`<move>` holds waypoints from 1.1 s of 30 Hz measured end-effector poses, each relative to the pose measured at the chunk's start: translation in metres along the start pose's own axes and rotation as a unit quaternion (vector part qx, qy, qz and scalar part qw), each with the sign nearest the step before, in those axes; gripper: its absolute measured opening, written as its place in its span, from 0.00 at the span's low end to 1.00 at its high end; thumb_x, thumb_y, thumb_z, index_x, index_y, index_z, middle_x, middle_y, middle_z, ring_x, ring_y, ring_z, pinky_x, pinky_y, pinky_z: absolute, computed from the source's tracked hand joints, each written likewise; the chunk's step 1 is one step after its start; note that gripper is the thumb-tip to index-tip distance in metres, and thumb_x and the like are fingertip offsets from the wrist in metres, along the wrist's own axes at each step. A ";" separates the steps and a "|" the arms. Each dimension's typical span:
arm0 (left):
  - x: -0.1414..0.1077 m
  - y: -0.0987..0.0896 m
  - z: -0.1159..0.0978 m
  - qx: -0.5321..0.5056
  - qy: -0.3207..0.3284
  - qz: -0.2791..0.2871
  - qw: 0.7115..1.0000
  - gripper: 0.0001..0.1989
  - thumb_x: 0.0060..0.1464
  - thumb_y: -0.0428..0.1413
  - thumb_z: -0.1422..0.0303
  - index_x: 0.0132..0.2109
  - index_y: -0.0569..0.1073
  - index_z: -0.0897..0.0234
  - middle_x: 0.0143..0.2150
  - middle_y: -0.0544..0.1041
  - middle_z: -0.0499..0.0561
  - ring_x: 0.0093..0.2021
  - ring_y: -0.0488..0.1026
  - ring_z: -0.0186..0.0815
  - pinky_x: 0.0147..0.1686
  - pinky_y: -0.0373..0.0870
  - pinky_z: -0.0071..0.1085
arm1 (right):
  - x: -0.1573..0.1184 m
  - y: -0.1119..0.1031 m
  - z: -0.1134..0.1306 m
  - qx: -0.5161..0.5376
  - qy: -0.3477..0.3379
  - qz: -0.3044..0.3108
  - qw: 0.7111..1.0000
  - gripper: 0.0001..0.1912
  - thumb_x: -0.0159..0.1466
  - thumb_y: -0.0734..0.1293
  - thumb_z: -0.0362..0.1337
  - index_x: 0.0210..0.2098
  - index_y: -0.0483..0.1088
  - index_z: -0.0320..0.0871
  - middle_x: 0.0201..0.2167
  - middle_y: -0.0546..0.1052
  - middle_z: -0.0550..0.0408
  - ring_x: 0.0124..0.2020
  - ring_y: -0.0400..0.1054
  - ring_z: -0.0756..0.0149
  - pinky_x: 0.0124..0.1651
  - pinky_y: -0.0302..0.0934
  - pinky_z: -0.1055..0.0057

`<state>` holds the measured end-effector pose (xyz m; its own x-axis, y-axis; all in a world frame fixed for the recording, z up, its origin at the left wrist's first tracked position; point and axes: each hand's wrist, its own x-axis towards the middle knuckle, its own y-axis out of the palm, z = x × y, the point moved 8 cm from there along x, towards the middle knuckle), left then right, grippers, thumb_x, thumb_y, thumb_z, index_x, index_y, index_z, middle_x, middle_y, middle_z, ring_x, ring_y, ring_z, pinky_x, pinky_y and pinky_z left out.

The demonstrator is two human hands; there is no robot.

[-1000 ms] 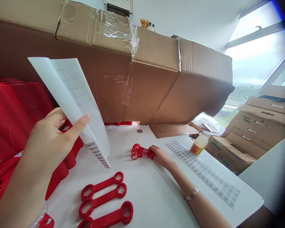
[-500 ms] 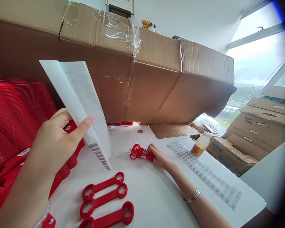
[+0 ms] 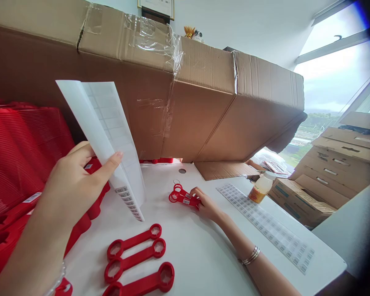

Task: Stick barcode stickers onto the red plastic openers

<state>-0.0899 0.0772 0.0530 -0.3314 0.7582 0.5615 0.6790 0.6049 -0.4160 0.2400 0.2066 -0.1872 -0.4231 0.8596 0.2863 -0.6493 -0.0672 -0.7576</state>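
My left hand (image 3: 77,181) pinches a bent white sheet of barcode labels (image 3: 128,168) between thumb and fingers, holding it upright above the table. A few printed labels show along its lower edge. My right hand (image 3: 206,205) grips the near end of a small stack of red plastic pieces with ring ends (image 3: 182,196), which bear barcode stickers. How many lie in the stack I cannot tell. Closer to me, three similar red pieces lie side by side, among them the middle red piece (image 3: 137,259); the nearest is cut off by the frame.
On the right a flat barcode label sheet (image 3: 265,226) lies beside a bottle with a white cap (image 3: 261,187). Stacked red plastic parts (image 3: 24,152) stand at the left. A large cardboard box (image 3: 185,102) overhangs the back, and more cartons (image 3: 329,164) are at the right.
The red pieces under my right hand have shifted from a fanned cluster into a tighter stack. My left hand and its sheet have moved slightly right.
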 end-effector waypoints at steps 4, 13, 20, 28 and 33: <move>0.001 0.001 0.002 0.010 -0.004 0.002 1.000 0.16 0.56 0.59 0.49 0.48 0.79 0.47 0.48 0.84 0.45 0.48 0.81 0.51 0.51 0.74 0.52 | 0.000 -0.002 0.005 -0.008 -0.015 0.001 1.000 0.20 0.53 0.61 0.25 0.43 0.65 0.47 0.50 0.73 0.52 0.39 0.71 0.63 0.40 0.60 0.71; 0.001 0.006 0.002 0.009 -0.007 0.013 1.000 0.15 0.57 0.58 0.50 0.46 0.79 0.49 0.48 0.84 0.47 0.45 0.81 0.52 0.50 0.74 0.54 | 0.001 -0.002 0.009 -0.029 -0.053 0.006 0.998 0.29 0.55 0.59 0.18 0.50 0.73 0.48 0.55 0.76 0.50 0.52 0.73 0.59 0.51 0.64 0.68; 0.003 0.010 0.005 0.002 -0.012 0.018 1.000 0.15 0.57 0.59 0.53 0.47 0.79 0.50 0.49 0.83 0.48 0.52 0.80 0.51 0.52 0.73 0.51 | 0.000 -0.001 0.013 -0.068 -0.066 0.007 0.995 0.30 0.58 0.60 0.18 0.54 0.75 0.49 0.55 0.76 0.49 0.53 0.74 0.57 0.51 0.67 0.64; 0.005 0.012 0.004 0.006 -0.015 0.017 1.000 0.14 0.55 0.59 0.53 0.46 0.80 0.50 0.48 0.83 0.47 0.53 0.78 0.53 0.54 0.72 0.54 | 0.000 0.001 0.012 -0.093 -0.082 0.004 0.992 0.32 0.57 0.62 0.19 0.58 0.71 0.47 0.56 0.75 0.47 0.51 0.75 0.56 0.50 0.69 0.64; 0.004 0.011 0.008 0.000 -0.013 0.014 1.000 0.13 0.55 0.59 0.52 0.45 0.79 0.48 0.48 0.83 0.46 0.52 0.79 0.52 0.54 0.72 0.55 | -0.001 0.002 0.014 -0.104 -0.096 0.012 0.990 0.30 0.57 0.60 0.18 0.54 0.75 0.48 0.57 0.74 0.48 0.49 0.76 0.57 0.48 0.70 0.65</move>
<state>-0.0892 0.0892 0.0447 -0.3288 0.7806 0.5316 0.6876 0.5837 -0.4319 0.2306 0.1983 -0.1806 -0.5627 0.7450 0.3582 -0.5018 0.0366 -0.8642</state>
